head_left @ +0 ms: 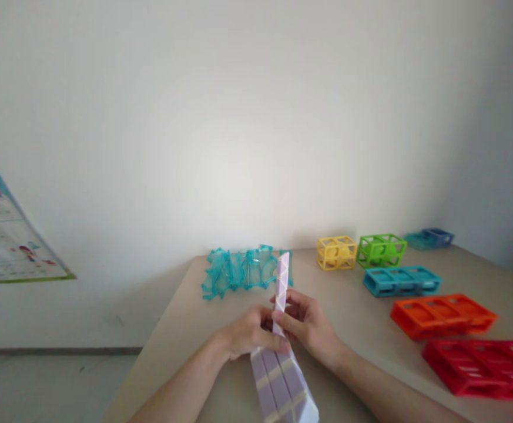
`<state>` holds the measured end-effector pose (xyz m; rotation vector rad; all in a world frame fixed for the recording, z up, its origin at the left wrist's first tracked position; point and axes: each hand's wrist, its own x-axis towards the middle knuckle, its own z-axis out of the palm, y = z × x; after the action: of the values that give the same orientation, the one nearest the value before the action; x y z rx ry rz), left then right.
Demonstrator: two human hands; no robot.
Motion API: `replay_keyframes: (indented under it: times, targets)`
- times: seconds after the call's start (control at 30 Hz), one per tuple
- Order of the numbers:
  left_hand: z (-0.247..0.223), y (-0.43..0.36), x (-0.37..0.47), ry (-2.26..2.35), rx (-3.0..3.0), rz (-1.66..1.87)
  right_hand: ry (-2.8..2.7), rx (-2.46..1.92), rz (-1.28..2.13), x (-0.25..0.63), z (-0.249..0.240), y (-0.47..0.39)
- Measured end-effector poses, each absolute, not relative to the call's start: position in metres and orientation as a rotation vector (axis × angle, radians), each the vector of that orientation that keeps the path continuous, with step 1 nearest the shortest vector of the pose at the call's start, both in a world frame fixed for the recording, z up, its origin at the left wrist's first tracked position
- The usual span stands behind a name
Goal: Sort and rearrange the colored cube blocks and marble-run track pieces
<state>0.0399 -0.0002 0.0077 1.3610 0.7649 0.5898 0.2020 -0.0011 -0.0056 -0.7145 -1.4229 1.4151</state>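
Near the front of the table, a lavender box-like piece [278,382] with pale cream grid lines reaches toward me. A narrow upright strip [283,273] in the same pattern rises at its far end; whether the two are joined is hidden by my fingers. My left hand [254,333] is closed at the far end of the box-like piece, its thumb lying across the top. Thumb and fingers of my right hand [302,320] pinch the upright strip from the right, just beyond the left hand.
Translucent teal frame pieces [238,270] lie behind my hands. To the right are openwork blocks in yellow [336,253], green [382,250], teal [401,281], orange [443,315] and red [485,367]. A dark blue tray-like piece [438,237] sits at the back right corner. The wall bounds the table's far edge.
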Motion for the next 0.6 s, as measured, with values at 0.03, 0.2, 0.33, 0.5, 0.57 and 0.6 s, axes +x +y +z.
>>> replay_keyframes:
  times: [0.03, 0.2, 0.33, 0.5, 0.57, 0.6]
  targets:
    - [0.007, 0.0, 0.041, 0.782, 1.371, 0.619, -1.399, -0.742, 1.381, 0.202, -0.005, -0.001]
    - [0.004, 0.004, 0.045, 0.836, 1.333, 0.764, -1.267, -0.751, 1.279, 0.202, -0.002, 0.0]
    - [-0.002, 0.006, 0.043, 0.9, 1.295, 0.803, -1.321, -0.783, 1.218, 0.203, -0.002, 0.002]
    - [-0.003, 0.007, 0.043, 0.871, 1.3, 0.789, -1.313, -0.803, 1.327, 0.202, -0.003, 0.005]
    - [-0.001, 0.005, 0.043, 0.816, 1.256, 0.81, -1.267, -0.766, 1.423, 0.203, -0.002, 0.006]
    - [0.001, 0.005, 0.043, 0.79, 1.229, 0.828, -1.252, -0.742, 1.456, 0.203, -0.002, 0.006]
